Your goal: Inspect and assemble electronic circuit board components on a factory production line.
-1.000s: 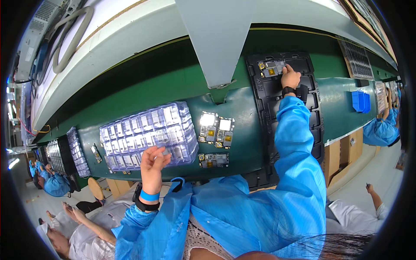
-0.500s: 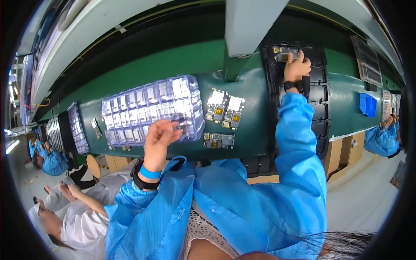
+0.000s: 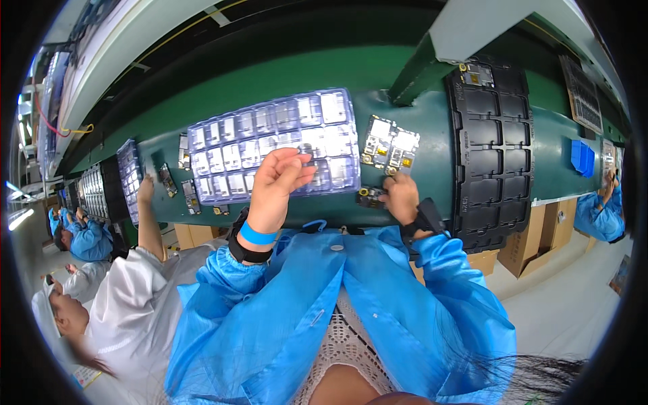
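My left hand (image 3: pixel 275 183) is raised over the near side of a clear plastic tray (image 3: pixel 194 162) with rows of silvery parts in its pockets. Its fingertips pinch a small dark piece (image 3: pixel 307 150), too small to name. At the table's near side, my right hand (image 3: pixel 403 197) is closed on the right end of a circuit board (image 3: pixel 368 196), partly covering it. Just beyond lie two more circuit boards (image 3: pixel 378 140) side by side, with silver shields and yellow patches. To the right is a black tray (image 3: pixel 498 162) with a circuit board (image 3: pixel 477 75) in its far-left pocket.
A grey post (image 3: pixel 412 77) stands on the green table (image 3: pixel 432 128) behind the boards. At left, a person in white (image 3: pixel 145 290) reaches toward another clear tray (image 3: pixel 127 169), near several loose boards. A blue bin (image 3: pixel 582 158) and a dark tray (image 3: pixel 580 91) lie at far right.
My right hand has left the board in the black tray and come back to the near board. The view has shifted right. The person at left now reaches onto the table.
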`<state>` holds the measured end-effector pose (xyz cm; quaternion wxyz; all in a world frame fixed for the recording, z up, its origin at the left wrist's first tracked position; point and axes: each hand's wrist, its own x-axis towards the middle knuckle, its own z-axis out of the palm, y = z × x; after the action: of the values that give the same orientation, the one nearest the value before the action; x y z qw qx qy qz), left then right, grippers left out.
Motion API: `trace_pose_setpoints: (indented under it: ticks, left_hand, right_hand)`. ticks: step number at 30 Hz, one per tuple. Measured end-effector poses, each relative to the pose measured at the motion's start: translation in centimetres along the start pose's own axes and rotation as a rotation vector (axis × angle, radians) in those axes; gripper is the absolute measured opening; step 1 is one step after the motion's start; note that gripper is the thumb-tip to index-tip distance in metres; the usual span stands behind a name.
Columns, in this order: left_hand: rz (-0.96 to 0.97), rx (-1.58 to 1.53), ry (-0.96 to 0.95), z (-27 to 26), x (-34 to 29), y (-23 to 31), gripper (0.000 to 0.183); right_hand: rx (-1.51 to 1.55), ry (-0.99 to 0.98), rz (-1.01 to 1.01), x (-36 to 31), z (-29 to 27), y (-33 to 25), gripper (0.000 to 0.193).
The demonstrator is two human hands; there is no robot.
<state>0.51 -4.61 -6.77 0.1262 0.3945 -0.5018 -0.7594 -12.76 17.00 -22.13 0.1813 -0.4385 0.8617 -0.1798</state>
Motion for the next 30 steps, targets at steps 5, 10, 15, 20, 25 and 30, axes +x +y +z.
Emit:
trace_pose_setpoints:
  ticks: [5,10,15,20,25,30]
  left_hand:
    - [-0.001,-0.046,-0.060,-3.0,-0.7,-0.3,0.019]
    - [-0.115,0.021,-0.251,-3.7,-1.9,-0.7,0.034]
    - [-0.070,0.060,-0.489,-4.4,-2.3,0.2,0.058]
    - [0.077,-0.037,-0.307,-7.4,-2.6,1.1,0.047]
    - [0.088,-0.134,-0.180,-9.3,-2.8,1.7,0.039]
    - [0.104,-0.266,-0.269,-9.0,-3.9,3.4,0.047]
  right_hand:
    - [0.121,0.045,0.229,-2.0,-3.7,-0.4,0.022]
    - [0.916,0.128,0.355,-0.9,-9.9,-5.3,0.015]
    - [0.585,-0.226,-0.254,4.1,-11.3,-14.1,0.019]
    - [0.494,0.150,-0.020,12.2,-9.6,-13.3,0.021]
    - [0.022,0.234,-0.122,15.7,-7.6,-12.3,0.030]
    - [0.047,0.219,-0.171,16.0,-8.1,-12.7,0.027]
